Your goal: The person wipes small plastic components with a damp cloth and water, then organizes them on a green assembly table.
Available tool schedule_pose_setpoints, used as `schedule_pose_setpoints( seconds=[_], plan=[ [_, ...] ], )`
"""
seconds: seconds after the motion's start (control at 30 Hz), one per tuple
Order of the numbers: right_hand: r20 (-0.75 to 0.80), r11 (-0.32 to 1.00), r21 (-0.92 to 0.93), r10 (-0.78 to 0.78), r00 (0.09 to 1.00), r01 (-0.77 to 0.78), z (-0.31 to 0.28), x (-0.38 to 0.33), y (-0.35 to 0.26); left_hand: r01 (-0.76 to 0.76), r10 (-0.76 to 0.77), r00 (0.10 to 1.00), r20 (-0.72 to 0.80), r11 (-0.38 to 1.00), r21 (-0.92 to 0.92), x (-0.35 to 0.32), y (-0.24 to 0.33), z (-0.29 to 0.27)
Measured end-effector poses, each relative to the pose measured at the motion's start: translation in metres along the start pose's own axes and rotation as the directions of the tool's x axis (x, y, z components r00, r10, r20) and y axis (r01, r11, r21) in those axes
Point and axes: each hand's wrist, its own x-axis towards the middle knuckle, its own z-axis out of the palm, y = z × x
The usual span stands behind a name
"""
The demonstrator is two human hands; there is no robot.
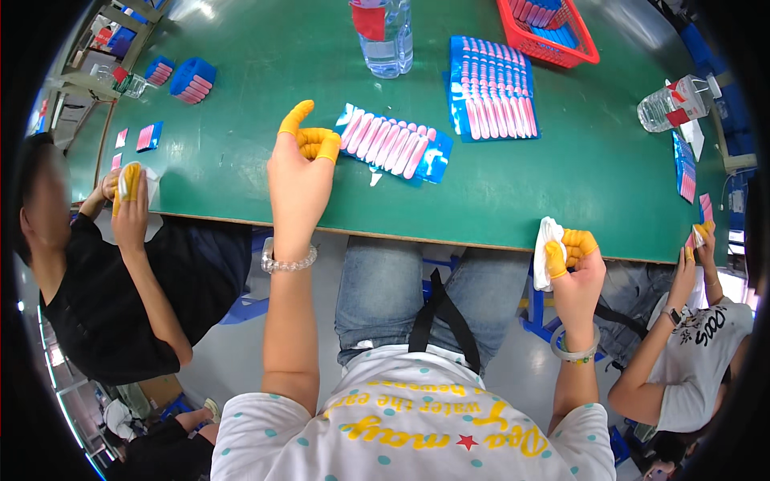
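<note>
My left hand (300,172), with yellow finger cots on its fingertips, reaches over the green table (241,160) and touches the left end of a blue pack of pink stick-shaped items (393,144). Its index finger points up and the other fingers curl at the pack's edge. My right hand (576,268), also with yellow finger cots, is at the table's near edge and grips a white cloth (545,250).
A larger blue sheet of pink items (491,88) lies further back. A red basket (553,32) and a clear water bottle (387,36) stand at the far side, another bottle (670,103) at the right. A person sits on each side, hands at the table.
</note>
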Motion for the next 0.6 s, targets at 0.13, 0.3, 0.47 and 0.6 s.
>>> schedule_pose_setpoints(
  seconds=[0.13, 0.3, 0.47, 0.6],
  plan=[
    [0.024, 0.999, 0.043, -0.008, 1.0, 0.007, 0.0, 0.0, 0.003, 0.009, -0.011, 1.0, 0.022, 0.998, 0.058, 0.002, -0.004, 0.004],
    [0.007, 0.998, 0.06, -0.014, 1.0, 0.014, -0.001, -0.001, 0.01, -0.025, 0.024, 1.0, 0.013, 0.988, 0.152, -0.001, 0.01, 0.008],
    [0.008, 0.995, 0.097, -0.007, 1.0, 0.006, -0.001, 0.0, 0.01, -0.072, 0.065, 0.997, 0.031, 0.919, 0.388, -0.003, 0.012, 0.009],
    [0.014, 0.994, 0.108, -0.003, 1.0, 0.002, -0.002, 0.0, 0.014, -0.146, 0.135, 0.989, 0.056, 0.881, 0.45, -0.004, 0.005, 0.012]
  ],
)
